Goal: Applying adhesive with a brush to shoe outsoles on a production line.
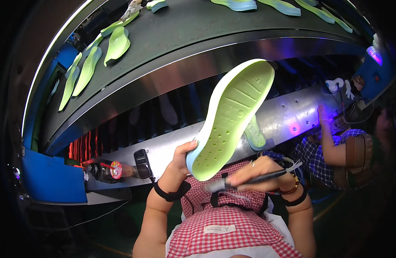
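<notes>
My left hand (179, 159) grips a yellow-green shoe sole (226, 122) by its light-blue heel edge. The sole is raised and tilted, its inner face with small holes and grooves toward me. Just below the heel, my right hand (260, 171) is closed round a black-handled brush (269, 175). The brush's grey end is smeared by motion, and I cannot tell whether it touches the sole. Partly behind the held sole, a second green sole (254, 134) lies on the metal ledge (275, 114).
Beyond the ledge, a dark conveyor belt (172, 32) carries several soles (88, 71). A bottle (128, 171) and a black oblong device (142, 163) are on the ledge's left. To the right, a co-worker's arm (328, 139) rests on the ledge. A blue machine housing (51, 176) stands left.
</notes>
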A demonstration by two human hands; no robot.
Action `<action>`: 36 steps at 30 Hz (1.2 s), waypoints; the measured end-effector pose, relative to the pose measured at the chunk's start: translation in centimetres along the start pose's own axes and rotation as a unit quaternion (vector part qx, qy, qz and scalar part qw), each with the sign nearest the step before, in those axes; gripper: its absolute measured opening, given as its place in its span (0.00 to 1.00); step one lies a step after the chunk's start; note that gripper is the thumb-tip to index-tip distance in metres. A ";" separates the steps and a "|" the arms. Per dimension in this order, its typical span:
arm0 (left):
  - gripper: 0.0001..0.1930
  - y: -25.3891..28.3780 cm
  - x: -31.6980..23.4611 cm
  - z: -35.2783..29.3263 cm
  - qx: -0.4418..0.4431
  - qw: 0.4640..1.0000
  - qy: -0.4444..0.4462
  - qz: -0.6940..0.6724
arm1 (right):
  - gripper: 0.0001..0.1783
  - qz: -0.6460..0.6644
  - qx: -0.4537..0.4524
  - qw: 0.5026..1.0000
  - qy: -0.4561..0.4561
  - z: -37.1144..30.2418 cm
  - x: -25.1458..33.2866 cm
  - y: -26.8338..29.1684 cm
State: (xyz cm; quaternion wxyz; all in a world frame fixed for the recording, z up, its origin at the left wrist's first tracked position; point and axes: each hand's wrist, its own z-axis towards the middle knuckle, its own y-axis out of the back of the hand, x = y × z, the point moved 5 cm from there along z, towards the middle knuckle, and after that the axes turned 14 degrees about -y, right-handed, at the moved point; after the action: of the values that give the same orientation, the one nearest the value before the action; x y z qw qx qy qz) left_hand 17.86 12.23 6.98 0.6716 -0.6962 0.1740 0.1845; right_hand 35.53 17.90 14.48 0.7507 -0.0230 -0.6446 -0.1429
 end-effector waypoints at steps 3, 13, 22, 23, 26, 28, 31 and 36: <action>0.29 -0.7 0.3 0.1 0.004 1.000 0.026 -0.007 | 0.11 -0.061 -0.035 0.997 -0.028 0.5 -0.6 0.2; 0.31 -2.4 -0.4 -0.1 -0.072 0.979 0.117 0.150 | 0.11 -0.090 0.031 0.995 -0.013 -0.1 0.5 1.7; 0.30 -3.4 -2.2 -2.5 -0.246 0.924 0.018 0.294 | 0.16 -0.163 0.036 0.986 -0.020 -1.8 1.0 2.5; 0.31 -4.6 -2.5 -2.3 -0.247 0.919 0.001 0.308 | 0.15 -0.191 0.058 0.979 -0.026 -2.0 1.5 2.6; 0.30 -4.0 -2.6 -2.5 -0.261 0.929 0.002 0.262 | 0.13 -0.116 -0.095 0.988 0.027 -1.9 1.0 3.9; 0.30 -0.8 -2.5 -2.6 -0.192 0.965 0.030 0.178 | 0.12 -0.134 -0.057 0.989 -0.003 -1.8 0.2 3.7; 0.29 4.1 -3.2 -4.6 -0.227 0.958 0.009 0.172 | 0.14 -0.147 0.025 0.988 -0.029 -2.6 1.6 3.5; 0.29 0.7 -3.2 -4.7 -0.264 0.951 -0.034 0.157 | 0.12 -0.094 -0.123 0.988 -0.014 -2.5 -0.4 5.4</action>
State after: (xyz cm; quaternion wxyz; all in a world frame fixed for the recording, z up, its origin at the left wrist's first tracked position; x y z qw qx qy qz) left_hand 14.81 7.46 8.05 0.4323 -0.8057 0.2035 0.3501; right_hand 39.21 22.56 14.50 0.7163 -0.0564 -0.6321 -0.2903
